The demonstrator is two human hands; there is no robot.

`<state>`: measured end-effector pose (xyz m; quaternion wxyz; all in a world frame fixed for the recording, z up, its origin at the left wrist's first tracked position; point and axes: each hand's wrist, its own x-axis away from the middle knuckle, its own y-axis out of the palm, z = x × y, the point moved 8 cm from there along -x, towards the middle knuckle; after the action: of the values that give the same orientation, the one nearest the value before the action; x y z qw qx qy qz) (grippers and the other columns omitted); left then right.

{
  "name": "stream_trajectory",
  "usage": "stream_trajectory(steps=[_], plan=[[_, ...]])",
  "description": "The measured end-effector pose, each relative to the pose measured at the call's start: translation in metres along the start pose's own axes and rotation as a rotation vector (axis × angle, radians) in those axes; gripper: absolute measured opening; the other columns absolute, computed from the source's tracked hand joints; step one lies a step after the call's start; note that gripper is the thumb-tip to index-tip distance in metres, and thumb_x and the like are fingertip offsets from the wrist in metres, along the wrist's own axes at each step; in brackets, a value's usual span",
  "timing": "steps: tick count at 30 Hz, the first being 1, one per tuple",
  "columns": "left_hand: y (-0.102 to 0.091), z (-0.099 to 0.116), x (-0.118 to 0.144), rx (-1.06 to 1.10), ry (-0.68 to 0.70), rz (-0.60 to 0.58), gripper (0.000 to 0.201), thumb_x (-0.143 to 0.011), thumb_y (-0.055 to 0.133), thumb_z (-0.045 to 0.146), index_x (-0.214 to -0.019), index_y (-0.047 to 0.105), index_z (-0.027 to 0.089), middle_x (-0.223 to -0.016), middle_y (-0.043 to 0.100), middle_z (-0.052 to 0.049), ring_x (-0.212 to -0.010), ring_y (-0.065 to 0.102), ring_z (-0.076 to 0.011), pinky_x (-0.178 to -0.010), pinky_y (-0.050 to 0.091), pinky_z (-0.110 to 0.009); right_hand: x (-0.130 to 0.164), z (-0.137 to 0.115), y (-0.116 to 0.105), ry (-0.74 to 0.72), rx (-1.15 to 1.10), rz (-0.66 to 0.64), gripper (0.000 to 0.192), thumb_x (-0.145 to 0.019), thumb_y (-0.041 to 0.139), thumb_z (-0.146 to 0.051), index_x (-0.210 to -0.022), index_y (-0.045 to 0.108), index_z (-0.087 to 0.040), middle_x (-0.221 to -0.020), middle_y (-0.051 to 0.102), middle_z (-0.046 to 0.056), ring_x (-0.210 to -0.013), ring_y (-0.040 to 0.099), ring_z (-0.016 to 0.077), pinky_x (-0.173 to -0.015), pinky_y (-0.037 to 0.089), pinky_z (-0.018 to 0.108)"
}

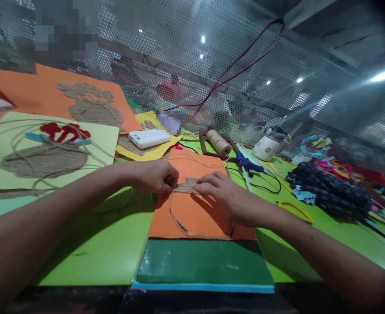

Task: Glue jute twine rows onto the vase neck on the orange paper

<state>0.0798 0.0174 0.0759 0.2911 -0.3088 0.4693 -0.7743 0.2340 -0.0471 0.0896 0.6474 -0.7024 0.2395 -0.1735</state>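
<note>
An orange sheet of paper (200, 216) lies in front of me on a green board (205, 261). Glued-looking twine forms a rounded vase outline on it, with a filled band of twine (185, 186) across the top. My left hand (156, 175) is closed, thumb and finger pinched on the twine at the band's left end. My right hand (220, 194) rests with fingers stretched over the band's right end, hiding that part. A loose strand of twine runs over the upper paper towards a twine spool (218, 143).
A blue glue gun (248, 162), yellow-handled scissors or pliers (295, 211), a white bottle (268, 144) and dark checked cloth (326, 189) lie rightward. A white power bank (149, 138) and twine pictures on yellow-green paper (103, 152) and orange paper (45, 96) are left.
</note>
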Motion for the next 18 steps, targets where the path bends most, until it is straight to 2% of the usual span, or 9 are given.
stream_trajectory(steps=[2, 7, 13, 18], plan=[[0.001, -0.001, -0.001, 0.011, 0.015, 0.004, 0.012, -0.079, 0.063, 0.017, -0.086, 0.072, 0.019, -0.075, 0.072, -0.001, -0.066, 0.061, -0.0155, -0.061, 0.043, -0.024, -0.013, -0.004, 0.012, 0.012, 0.040, -0.028, 0.065, -0.089, 0.055, 0.002, -0.150, 0.055, -0.022, -0.151, 0.056, 0.015, -0.133, 0.048, 0.0319, -0.106, 0.049, 0.054], [0.002, -0.003, -0.001, 0.027, 0.034, 0.007, 0.011, -0.081, 0.062, 0.020, -0.087, 0.072, 0.019, -0.075, 0.071, -0.001, -0.066, 0.060, -0.0146, -0.062, 0.042, -0.024, -0.027, -0.007, 0.028, -0.014, 0.097, 0.014, 0.061, -0.097, 0.057, -0.007, -0.154, 0.051, -0.027, -0.156, 0.051, 0.015, -0.140, 0.042, 0.0335, -0.110, 0.046, 0.054], [0.003, -0.004, -0.002, 0.048, 0.045, 0.005, 0.009, -0.083, 0.062, 0.024, -0.083, 0.070, 0.020, -0.072, 0.068, 0.000, -0.064, 0.057, -0.0143, -0.061, 0.041, -0.025, -0.028, -0.009, 0.028, 0.001, 0.098, -0.026, 0.065, -0.093, 0.057, -0.002, -0.153, 0.053, -0.026, -0.154, 0.054, 0.016, -0.137, 0.045, 0.0338, -0.108, 0.045, 0.056], [0.005, -0.007, -0.005, 0.059, 0.047, 0.004, 0.007, -0.081, 0.061, 0.023, -0.081, 0.068, 0.020, -0.072, 0.069, 0.000, -0.066, 0.058, -0.0146, -0.060, 0.041, -0.024, -0.030, -0.009, 0.026, 0.011, 0.005, 0.022, 0.055, -0.100, 0.054, -0.005, -0.150, 0.057, -0.029, -0.150, 0.057, 0.012, -0.137, 0.046, 0.0301, -0.111, 0.046, 0.054]])
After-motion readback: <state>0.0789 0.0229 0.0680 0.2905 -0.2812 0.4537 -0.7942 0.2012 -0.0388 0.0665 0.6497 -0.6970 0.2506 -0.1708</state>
